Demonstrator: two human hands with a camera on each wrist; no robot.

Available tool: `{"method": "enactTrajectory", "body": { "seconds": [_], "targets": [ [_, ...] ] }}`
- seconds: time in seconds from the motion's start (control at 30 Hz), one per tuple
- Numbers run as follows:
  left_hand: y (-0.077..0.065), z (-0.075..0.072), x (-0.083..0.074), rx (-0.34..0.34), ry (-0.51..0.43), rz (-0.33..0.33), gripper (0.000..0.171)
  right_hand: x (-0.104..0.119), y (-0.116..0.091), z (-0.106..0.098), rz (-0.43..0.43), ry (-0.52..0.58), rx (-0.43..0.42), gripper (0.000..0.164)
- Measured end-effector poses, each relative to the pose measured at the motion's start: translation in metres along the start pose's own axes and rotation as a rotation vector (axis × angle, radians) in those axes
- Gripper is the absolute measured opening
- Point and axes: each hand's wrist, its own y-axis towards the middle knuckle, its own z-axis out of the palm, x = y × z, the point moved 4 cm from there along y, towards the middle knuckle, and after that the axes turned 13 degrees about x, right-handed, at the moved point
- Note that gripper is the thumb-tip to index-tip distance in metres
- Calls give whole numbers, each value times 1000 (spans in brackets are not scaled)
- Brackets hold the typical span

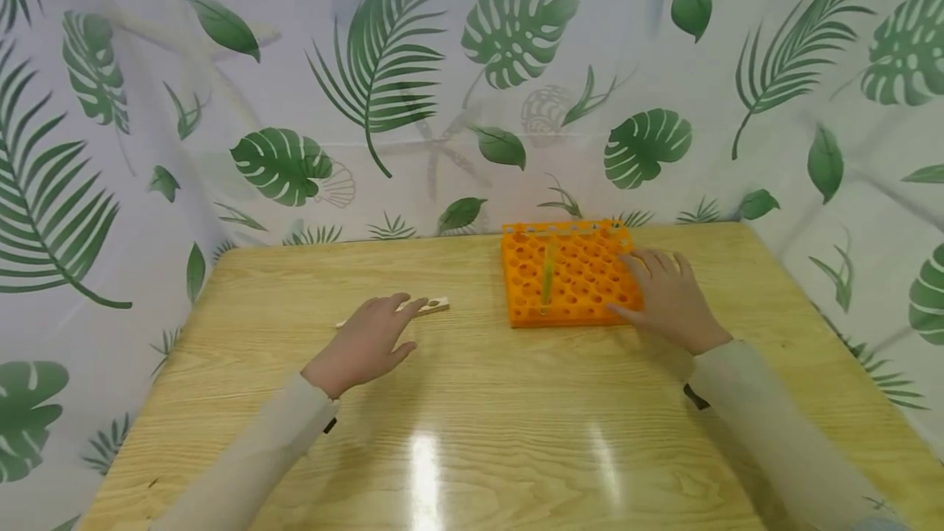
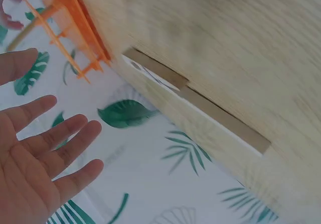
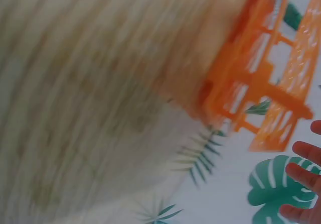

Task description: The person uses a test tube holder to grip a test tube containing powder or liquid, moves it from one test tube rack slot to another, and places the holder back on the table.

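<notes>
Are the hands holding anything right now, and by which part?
Nothing is held. The left hand lies open by the wooden clamp; the right hand rests open against the orange rack.

- No text, label, brand, number or sign can be read in any view.
- The orange tube rack (image 1: 568, 273) bears no readable marking.
- The leaf-print backdrop (image 1: 472, 88) carries pictures only.
</notes>
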Motion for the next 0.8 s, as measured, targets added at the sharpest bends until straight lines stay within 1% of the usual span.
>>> {"method": "enactTrajectory", "body": {
  "seconds": [0.07, 0.2, 0.37, 0.47, 0.53, 0.63, 0.73, 0.8],
  "targets": [
    [0, 0, 7, 13, 9, -28, 60, -5, 2, 5, 3, 11, 30, 77],
    [0, 1, 17, 44, -14, -56, 59, -11, 3, 14, 8, 25, 103, 78],
    [5, 5, 33, 46, -13, -74, 56, -14, 4, 27, 9, 31, 185, 82],
    [8, 4, 41, 35, -22, -82, 54, -14, 5, 33, -2, 23, 181, 83],
    [10, 2, 44, 26, -37, -88, 52, -15, 6, 34, -11, 20, 171, 82],
    [12, 1, 46, 15, -40, -85, 51, -16, 6, 33, -21, 30, 155, 81],
    [13, 0, 46, 27, -54, -87, 50, -17, 8, 31, -19, 42, 152, 80],
    [14, 1, 46, 35, -65, -91, 50, -19, 12, 29, -16, 51, 151, 83]
  ]
}}
